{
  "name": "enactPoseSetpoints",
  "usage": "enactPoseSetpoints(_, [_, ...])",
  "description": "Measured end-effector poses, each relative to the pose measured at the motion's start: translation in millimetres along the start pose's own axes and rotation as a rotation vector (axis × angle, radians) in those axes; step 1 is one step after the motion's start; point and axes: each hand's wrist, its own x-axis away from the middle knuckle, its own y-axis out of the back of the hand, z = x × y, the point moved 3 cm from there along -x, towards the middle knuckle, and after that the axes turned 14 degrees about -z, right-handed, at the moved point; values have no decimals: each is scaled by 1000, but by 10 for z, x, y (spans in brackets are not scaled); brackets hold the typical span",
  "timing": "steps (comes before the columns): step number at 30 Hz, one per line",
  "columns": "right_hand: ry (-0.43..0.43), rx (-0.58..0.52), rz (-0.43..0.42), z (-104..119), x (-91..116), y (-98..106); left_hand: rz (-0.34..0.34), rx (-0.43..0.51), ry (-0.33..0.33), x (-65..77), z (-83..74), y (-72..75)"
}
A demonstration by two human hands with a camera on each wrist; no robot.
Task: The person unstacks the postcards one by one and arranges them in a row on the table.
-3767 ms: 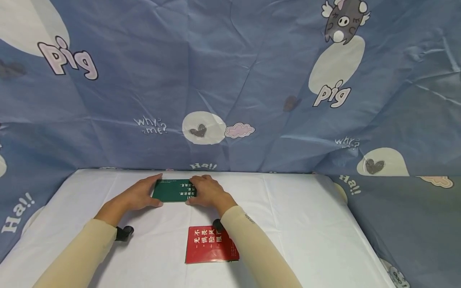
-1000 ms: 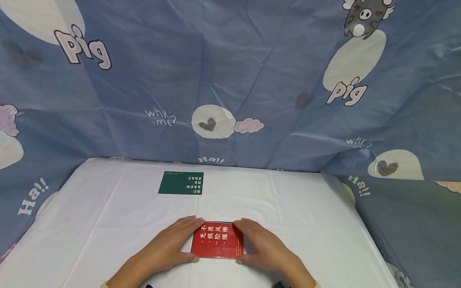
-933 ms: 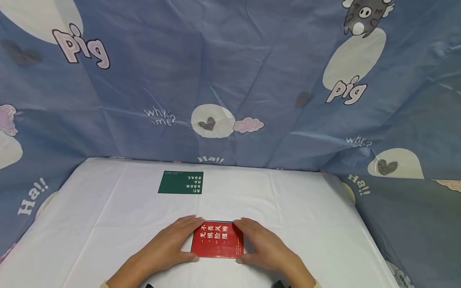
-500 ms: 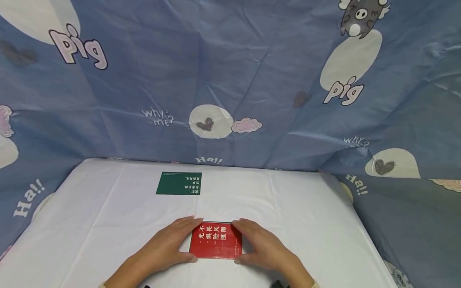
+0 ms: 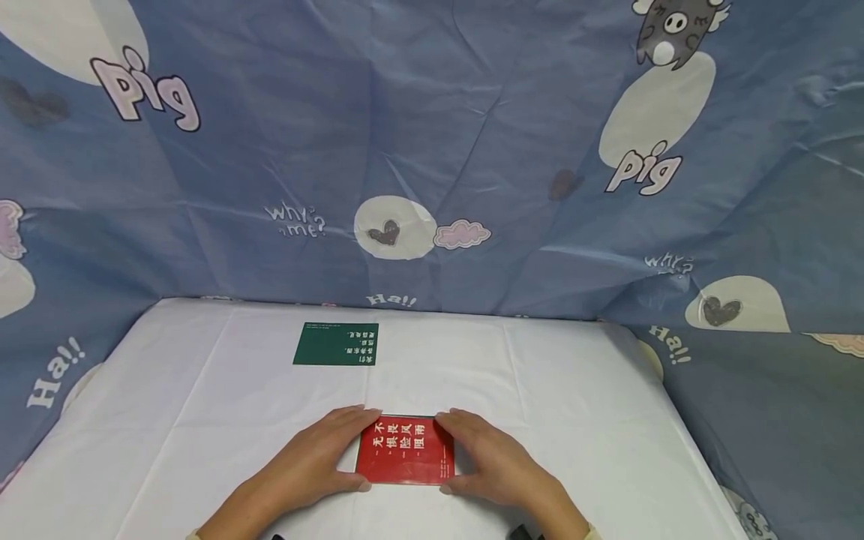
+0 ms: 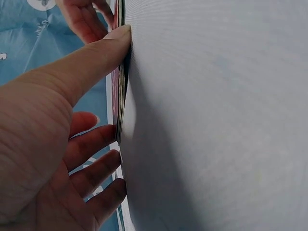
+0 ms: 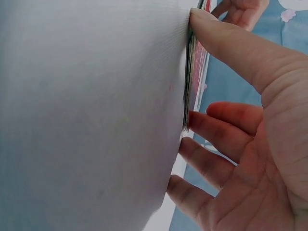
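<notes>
A thin stack of postcards lies flat on the white table, its top card red with white Chinese characters. At its left side my left hand holds it, thumb at the near corner and fingertips at the far one. My right hand holds the right side in the same manner. Several layered card edges show in the left wrist view, between thumb and fingers. From the right wrist, the edges of the stack likewise run from the thumb to the fingers. Farther back lies a dark green postcard, untouched.
The table is covered with a white cloth. A blue printed curtain hangs directly behind its back edge and along both sides.
Both hands have let go of the green postcard at the back and come nearer, to the sides of the red-topped stack. Over the last second they stay in place.
</notes>
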Motion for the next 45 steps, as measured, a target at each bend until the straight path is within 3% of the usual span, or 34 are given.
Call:
enactPoseSetpoints(18, [6,-7,-13,9,-2,0,12,-32,-13,-4,5,-1])
enactPoseSetpoints(34, [3,-21,-19,-16,-26,0,-11,-9,33,-14,36,-17])
enactPoseSetpoints(45, [-4,-53,-18,-21,40,52,-9,-2,20,3,-41,-26])
